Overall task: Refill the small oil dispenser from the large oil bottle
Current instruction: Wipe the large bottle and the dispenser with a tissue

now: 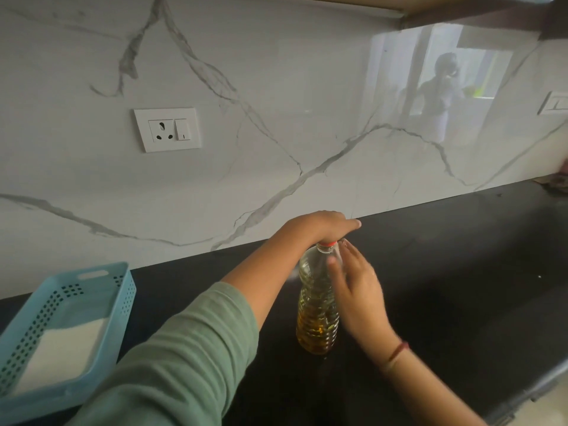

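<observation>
Your large clear ribbed plastic oil bottle (318,302) stands upright on the black stone desk (445,272), close in front of you, with golden oil inside and the red screw cap (327,243) on its neck. Your left hand (322,226), reaching across in a green sleeve, lies over that cap from above. The palm hides the thumb and fingertips, so I cannot tell whether it grips the cap or only rests on it. Your right hand (358,290) is released, its fingers straight and laid against the bottle's shoulder on the right side, and it is blurred. The step in hand looks like uncapping. Wrap the right hand round the ribbed waist rather than the shoulder, hold the base flat on the desk, and twist the cap with the left. Do not squeeze the soft wall, since a pinched bottle could spit oil once the seal gives. The small oil dispenser does not show anywhere here, and you will want it standing near before you tip anything. To your left, a light blue perforated plastic basket (123,290) holding something white sits on the desk beside your left forearm, so mind the elbow. A white socket plate (167,129) is on the veined marble wall (276,118) behind, well apart from the bottle.
</observation>
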A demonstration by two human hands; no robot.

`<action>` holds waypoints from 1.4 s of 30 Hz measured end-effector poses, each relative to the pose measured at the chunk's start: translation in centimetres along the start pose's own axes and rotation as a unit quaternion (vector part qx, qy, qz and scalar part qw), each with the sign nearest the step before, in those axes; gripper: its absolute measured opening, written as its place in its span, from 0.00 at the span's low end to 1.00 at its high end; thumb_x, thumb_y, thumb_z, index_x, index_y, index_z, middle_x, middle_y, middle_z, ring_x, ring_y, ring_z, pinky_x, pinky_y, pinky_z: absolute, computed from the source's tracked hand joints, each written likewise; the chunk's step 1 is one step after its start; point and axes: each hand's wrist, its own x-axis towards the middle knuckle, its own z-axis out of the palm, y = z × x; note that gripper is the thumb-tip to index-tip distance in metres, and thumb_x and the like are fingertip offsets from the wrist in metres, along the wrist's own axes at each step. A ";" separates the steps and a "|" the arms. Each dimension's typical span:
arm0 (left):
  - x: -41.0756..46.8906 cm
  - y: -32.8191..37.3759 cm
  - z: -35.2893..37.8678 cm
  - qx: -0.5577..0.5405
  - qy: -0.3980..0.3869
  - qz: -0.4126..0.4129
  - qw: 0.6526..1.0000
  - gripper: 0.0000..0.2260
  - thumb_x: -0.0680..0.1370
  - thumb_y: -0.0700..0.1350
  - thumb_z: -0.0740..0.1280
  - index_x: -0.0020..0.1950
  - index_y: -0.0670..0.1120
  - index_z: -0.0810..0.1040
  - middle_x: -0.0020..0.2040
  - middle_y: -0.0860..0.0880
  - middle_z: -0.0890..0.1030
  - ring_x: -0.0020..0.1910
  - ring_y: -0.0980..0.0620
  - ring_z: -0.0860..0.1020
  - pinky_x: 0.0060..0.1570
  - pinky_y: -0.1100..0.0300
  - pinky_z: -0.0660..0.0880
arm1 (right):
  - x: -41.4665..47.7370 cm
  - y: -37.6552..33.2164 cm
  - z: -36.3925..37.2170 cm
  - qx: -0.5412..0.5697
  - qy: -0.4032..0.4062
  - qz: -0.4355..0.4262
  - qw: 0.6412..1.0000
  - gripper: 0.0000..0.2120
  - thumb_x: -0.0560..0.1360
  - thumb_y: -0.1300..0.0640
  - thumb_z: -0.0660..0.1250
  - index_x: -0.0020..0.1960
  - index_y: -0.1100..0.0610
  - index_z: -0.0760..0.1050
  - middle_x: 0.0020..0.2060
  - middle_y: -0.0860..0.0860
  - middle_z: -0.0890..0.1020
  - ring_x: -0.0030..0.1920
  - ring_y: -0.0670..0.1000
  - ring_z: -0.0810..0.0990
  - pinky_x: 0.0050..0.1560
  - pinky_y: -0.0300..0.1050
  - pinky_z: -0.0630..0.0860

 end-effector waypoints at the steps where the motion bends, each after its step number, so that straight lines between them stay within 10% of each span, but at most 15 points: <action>1: 0.0 -0.1 0.0 -0.001 -0.001 -0.001 1.000 0.26 0.82 0.59 0.49 0.73 0.46 0.67 0.73 0.44 0.68 0.69 0.42 0.68 0.65 0.48 0.64 | -1.5 -0.5 0.5 -0.046 -0.020 -0.007 0.999 0.35 0.77 0.33 0.44 0.76 0.53 0.57 0.75 0.47 0.59 0.74 0.45 0.56 0.73 0.43 0.55; 3: 0.0 -0.2 0.1 -0.002 0.003 0.003 1.000 0.26 0.82 0.60 0.49 0.73 0.47 0.68 0.74 0.45 0.68 0.69 0.43 0.69 0.65 0.47 0.64 | -3.6 -0.9 1.3 -0.161 -0.036 -0.023 0.986 0.41 0.74 0.28 0.36 0.78 0.54 0.43 0.76 0.47 0.46 0.75 0.45 0.45 0.75 0.46 0.40; 7: -0.3 -0.1 -0.1 0.007 0.005 0.029 1.000 0.26 0.82 0.61 0.50 0.74 0.47 0.67 0.74 0.45 0.67 0.70 0.43 0.68 0.66 0.47 0.64 | -2.6 -0.8 1.3 -0.241 -0.024 -0.039 0.970 0.48 0.70 0.24 0.34 0.78 0.57 0.47 0.77 0.52 0.53 0.76 0.49 0.52 0.74 0.50 0.35; 13: -1.0 0.6 -0.2 0.015 0.005 0.044 0.999 0.27 0.82 0.62 0.50 0.72 0.46 0.68 0.72 0.45 0.70 0.68 0.44 0.70 0.64 0.48 0.65 | 3.3 0.9 -1.5 0.148 -0.154 0.055 0.975 0.34 0.62 0.28 0.65 0.60 0.48 0.72 0.57 0.46 0.79 0.58 0.48 0.79 0.60 0.46 0.76; 22: -1.1 0.3 -0.3 0.017 0.033 0.023 0.999 0.29 0.80 0.65 0.50 0.70 0.48 0.71 0.69 0.44 0.72 0.66 0.42 0.71 0.63 0.46 0.67 | 7.2 1.7 -2.4 0.280 -0.344 -0.002 0.896 0.40 0.56 0.32 0.75 0.59 0.54 0.72 0.55 0.49 0.82 0.57 0.47 0.80 0.55 0.37 0.75; 32: 0.1 -0.2 0.1 -0.005 0.015 0.016 1.000 0.30 0.80 0.65 0.49 0.76 0.49 0.64 0.76 0.46 0.65 0.73 0.42 0.64 0.69 0.44 0.61 | 0.9 3.6 -1.2 0.308 -0.175 -0.048 0.934 0.42 0.70 0.31 0.62 0.74 0.55 0.59 0.69 0.45 0.71 0.69 0.47 0.69 0.65 0.42 0.70; 37: 0.4 -0.7 0.2 -0.017 0.009 0.010 1.000 0.30 0.80 0.66 0.48 0.75 0.50 0.64 0.76 0.47 0.64 0.73 0.43 0.64 0.69 0.44 0.60 | -4.3 3.8 1.4 0.049 -0.083 -0.105 0.990 0.49 0.69 0.26 0.55 0.77 0.49 0.39 0.77 0.43 0.43 0.77 0.46 0.42 0.73 0.51 0.48; 42: 0.9 -0.9 0.5 -0.027 0.001 -0.001 1.000 0.31 0.78 0.68 0.48 0.74 0.51 0.66 0.76 0.47 0.65 0.72 0.41 0.65 0.68 0.43 0.63 | -4.4 4.1 1.3 -0.260 -0.042 -0.174 0.949 0.42 0.74 0.28 0.47 0.77 0.56 0.49 0.75 0.52 0.57 0.65 0.57 0.68 0.60 0.55 0.72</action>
